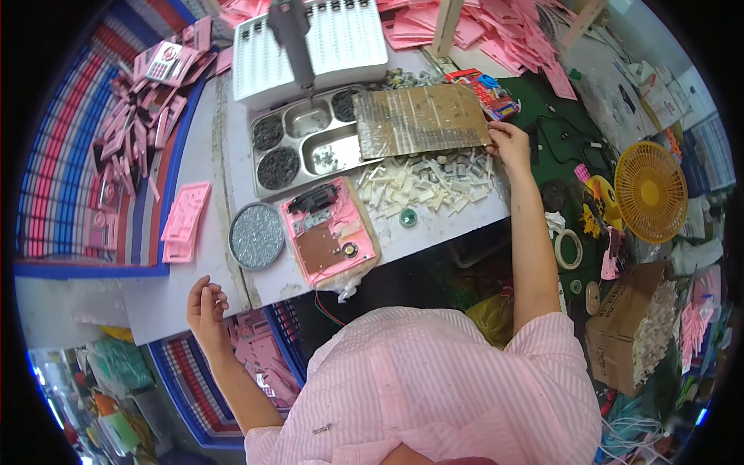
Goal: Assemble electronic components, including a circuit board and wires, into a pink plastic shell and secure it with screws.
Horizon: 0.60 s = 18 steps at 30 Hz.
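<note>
Pink shirt (434,364) | right hand (509,146) — grip pinching cardboard (418,118) edge | left hand (208,307) — grip half-open (fingers curled)

At four o'clock, a cardboard box (618,329) is bearing dark printing on its brown side. At one o'clock, a red packet (487,91) is showing multicoloured print, and at two o'clock, a white sheet (649,101) is carrying faint print. All these marks are staying too small for reading.

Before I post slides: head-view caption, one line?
Right hand holding a flat brown rectangular board's corner near small whitish plastic pieces; left hand, apparently empty, by a white tabletop.
</note>
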Each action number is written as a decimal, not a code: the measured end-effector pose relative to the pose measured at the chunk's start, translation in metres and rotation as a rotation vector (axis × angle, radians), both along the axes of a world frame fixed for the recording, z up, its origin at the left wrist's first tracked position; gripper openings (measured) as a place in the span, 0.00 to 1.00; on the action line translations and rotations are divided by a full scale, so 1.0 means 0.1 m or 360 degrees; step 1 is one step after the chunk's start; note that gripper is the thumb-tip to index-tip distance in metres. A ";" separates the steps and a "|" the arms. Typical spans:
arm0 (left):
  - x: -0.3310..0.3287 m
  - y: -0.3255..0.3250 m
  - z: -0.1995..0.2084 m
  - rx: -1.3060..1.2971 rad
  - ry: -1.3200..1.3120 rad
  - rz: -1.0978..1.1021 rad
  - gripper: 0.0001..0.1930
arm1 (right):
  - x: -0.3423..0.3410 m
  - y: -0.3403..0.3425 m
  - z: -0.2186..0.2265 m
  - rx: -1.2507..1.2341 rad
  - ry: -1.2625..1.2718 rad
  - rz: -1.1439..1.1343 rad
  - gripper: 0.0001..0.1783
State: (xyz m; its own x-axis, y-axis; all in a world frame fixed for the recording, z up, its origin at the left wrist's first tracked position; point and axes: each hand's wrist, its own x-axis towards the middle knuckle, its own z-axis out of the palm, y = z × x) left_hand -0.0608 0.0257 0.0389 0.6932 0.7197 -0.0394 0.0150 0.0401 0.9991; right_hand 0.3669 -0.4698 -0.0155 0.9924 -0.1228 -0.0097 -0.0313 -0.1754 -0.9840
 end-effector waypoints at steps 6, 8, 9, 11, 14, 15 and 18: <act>-0.31 0.00 -0.12 -0.0073 -0.0044 0.0069 0.13 | 0.31 0.04 -0.04 -0.0062 -0.0034 -0.0006 0.12; -0.40 0.06 -0.21 -0.0106 -0.0054 0.0132 0.13 | 0.37 0.10 -0.04 -0.0099 -0.0031 -0.0055 0.12; -0.44 0.10 -0.26 -0.0119 -0.0055 0.0141 0.13 | 0.37 0.12 -0.03 -0.0075 0.0013 -0.0082 0.11; -0.49 0.18 -0.35 -0.0161 -0.0058 0.0149 0.13 | 0.39 0.11 0.00 -0.0022 0.0014 -0.0140 0.11; -0.53 0.31 -0.46 -0.0215 -0.0034 0.0197 0.13 | 0.56 -0.06 -0.08 0.0069 -0.0033 -0.0190 0.09; -0.54 0.35 -0.49 -0.0238 -0.0026 0.0208 0.13 | 0.58 -0.05 -0.02 0.0106 -0.0024 -0.0201 0.09; -0.49 0.51 -0.55 -0.0287 -0.0013 0.0194 0.13 | 0.72 -0.17 0.10 0.0080 -0.0026 -0.0244 0.09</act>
